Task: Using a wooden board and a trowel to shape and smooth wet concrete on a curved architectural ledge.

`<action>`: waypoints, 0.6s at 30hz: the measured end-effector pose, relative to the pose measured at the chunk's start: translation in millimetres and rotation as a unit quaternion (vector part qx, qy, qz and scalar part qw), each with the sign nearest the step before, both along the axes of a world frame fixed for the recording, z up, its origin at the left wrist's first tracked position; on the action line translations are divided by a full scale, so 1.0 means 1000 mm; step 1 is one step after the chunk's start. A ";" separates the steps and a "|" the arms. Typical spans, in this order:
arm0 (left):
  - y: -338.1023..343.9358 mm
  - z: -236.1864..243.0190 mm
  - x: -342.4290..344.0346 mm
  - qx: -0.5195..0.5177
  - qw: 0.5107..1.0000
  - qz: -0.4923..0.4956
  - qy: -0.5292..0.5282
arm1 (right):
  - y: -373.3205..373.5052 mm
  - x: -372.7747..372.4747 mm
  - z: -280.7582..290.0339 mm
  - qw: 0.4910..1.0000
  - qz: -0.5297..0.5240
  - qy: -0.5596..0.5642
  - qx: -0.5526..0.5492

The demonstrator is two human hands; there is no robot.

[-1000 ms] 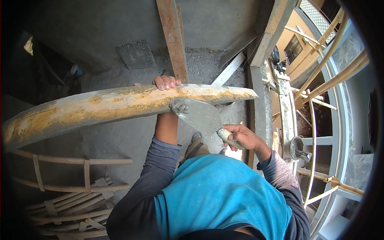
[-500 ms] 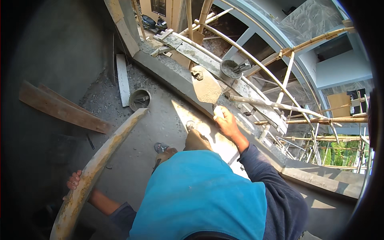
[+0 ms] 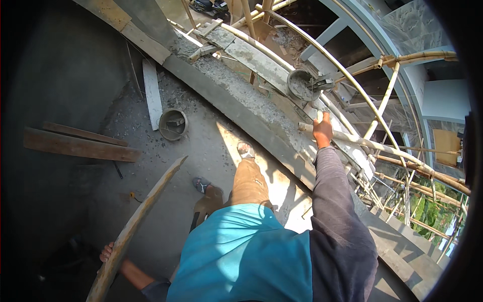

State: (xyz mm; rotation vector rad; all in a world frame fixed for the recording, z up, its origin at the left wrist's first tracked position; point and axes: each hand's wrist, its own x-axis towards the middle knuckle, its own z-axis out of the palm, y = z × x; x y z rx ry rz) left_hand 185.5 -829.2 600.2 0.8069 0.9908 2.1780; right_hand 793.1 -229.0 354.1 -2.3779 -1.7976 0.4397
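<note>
My left hand (image 3: 106,251) grips the edge of a long, weathered wooden board (image 3: 135,221) that slants up at my left side. Stretched out over the ledge, my right hand (image 3: 323,132) is closed around the handle of a trowel (image 3: 319,116). The trowel points at a mortar bucket (image 3: 293,84), which stands on the scaffold plank just beyond the hand. Grey mortar and another tool show inside that bucket. Whether the blade touches the bucket or the mortar cannot be made out.
A wet grey ledge (image 3: 226,105) runs diagonally between me and the bamboo scaffold (image 3: 352,138). On the floor lie a second bucket (image 3: 162,123), a white board (image 3: 152,95) and brown planks (image 3: 80,146). My sandalled feet are on the concrete floor.
My right hand has moved outward with the trowel, from above the ledge to beside the mortar bucket. The left hand still holds the board, which appears turned more edge-on.
</note>
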 end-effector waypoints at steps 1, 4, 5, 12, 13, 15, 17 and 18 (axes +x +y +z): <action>0.005 -0.002 0.003 -0.005 1.000 -0.009 -0.008 | 0.018 0.005 -0.011 0.999 -0.005 -0.025 -0.039; 0.009 -0.001 0.019 -0.072 0.991 0.108 -0.016 | 0.058 0.017 -0.037 0.992 -0.010 -0.030 -0.122; 0.013 0.001 0.024 -0.092 0.988 0.125 -0.023 | 0.070 0.021 -0.044 0.988 -0.014 -0.040 -0.151; 0.072 0.013 0.057 -0.148 0.974 0.163 -0.043 | 0.105 0.043 -0.124 0.974 0.029 -0.100 -0.199; 0.079 0.014 0.064 -0.149 0.968 0.198 -0.041 | 0.107 0.047 -0.139 0.973 0.027 -0.099 -0.206; 0.092 0.016 0.068 -0.139 0.975 0.170 -0.026 | 0.114 0.059 -0.171 0.974 0.049 -0.095 -0.200; 0.100 0.020 0.080 -0.112 0.973 0.194 -0.051 | 0.130 0.069 -0.204 0.974 0.091 -0.071 -0.195; 0.104 0.025 0.086 -0.136 0.970 0.200 -0.015 | 0.140 0.071 -0.221 0.965 0.106 -0.096 -0.222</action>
